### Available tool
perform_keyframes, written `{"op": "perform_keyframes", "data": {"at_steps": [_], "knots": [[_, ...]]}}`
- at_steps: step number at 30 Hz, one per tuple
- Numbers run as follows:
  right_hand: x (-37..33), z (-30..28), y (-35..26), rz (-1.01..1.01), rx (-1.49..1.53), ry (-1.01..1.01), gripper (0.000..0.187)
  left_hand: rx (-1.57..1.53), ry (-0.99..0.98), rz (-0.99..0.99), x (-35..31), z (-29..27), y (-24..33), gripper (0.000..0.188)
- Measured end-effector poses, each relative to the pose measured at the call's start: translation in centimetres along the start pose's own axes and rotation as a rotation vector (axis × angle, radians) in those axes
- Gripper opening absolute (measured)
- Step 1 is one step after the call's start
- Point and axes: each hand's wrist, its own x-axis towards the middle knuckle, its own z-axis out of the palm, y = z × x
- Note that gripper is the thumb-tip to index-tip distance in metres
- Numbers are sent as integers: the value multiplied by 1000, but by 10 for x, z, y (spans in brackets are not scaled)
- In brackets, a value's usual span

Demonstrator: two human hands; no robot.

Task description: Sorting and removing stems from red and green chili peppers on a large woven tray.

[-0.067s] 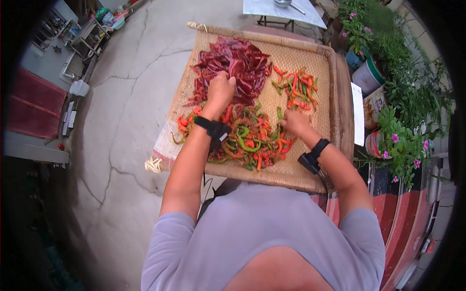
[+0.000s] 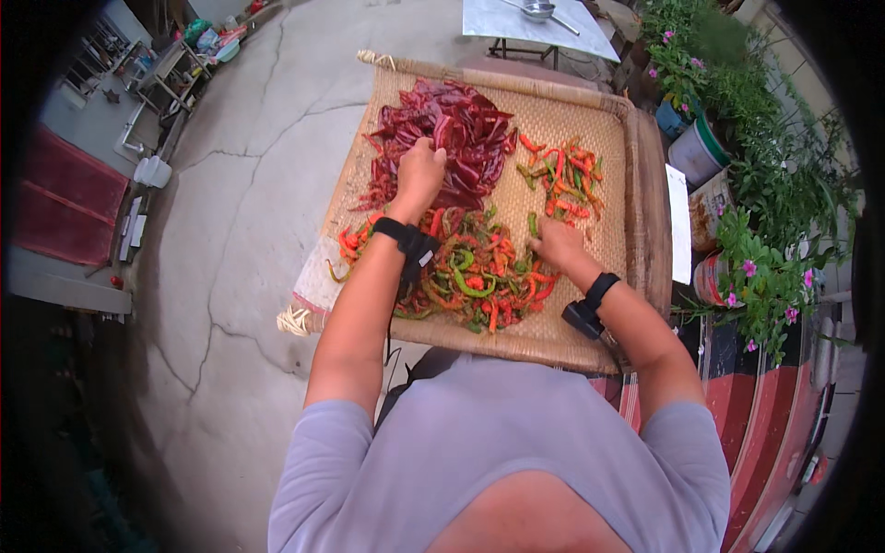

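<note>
On a woven bamboo tray lie three groups of chili peppers. My left hand is over the pile of dark red dried chilies at the back left, its fingers pinched on a red chili pepper. My right hand is closed at the right side of the mixed red and green chili pile, with a green chili pepper sticking out from its fingertips. Beyond that hand is a smaller group of red, orange and green chilies. Both wrists wear black strapped devices.
The tray has a thick rolled rim on the right. Behind it stands a white-topped table with a metal ladle. Potted plants with pink flowers line the right side. Cracked concrete floor spreads to the left.
The tray and table sit slightly lower in the picture. My right hand has shifted a little to the left, still with the green chili pepper; my left hand keeps its pinch.
</note>
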Motion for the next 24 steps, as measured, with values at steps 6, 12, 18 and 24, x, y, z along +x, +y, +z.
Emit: {"op": "perform_keyframes", "data": {"at_steps": [6, 12, 18, 24], "knots": [[3, 2, 16, 73, 73, -12, 29, 113, 39, 113, -15, -5, 25, 33], [-3, -22, 12, -199, 796, -99, 14, -155, -372, 164, -79, 1, 59, 42], [-38, -53, -12, -421, 945, -186, 9, -536, -689, -48, -101, -2, 82, 20], [-58, -51, -17, -277, 1196, -377, 15, -778, -413, -202, -107, -14, 90, 10]]}}
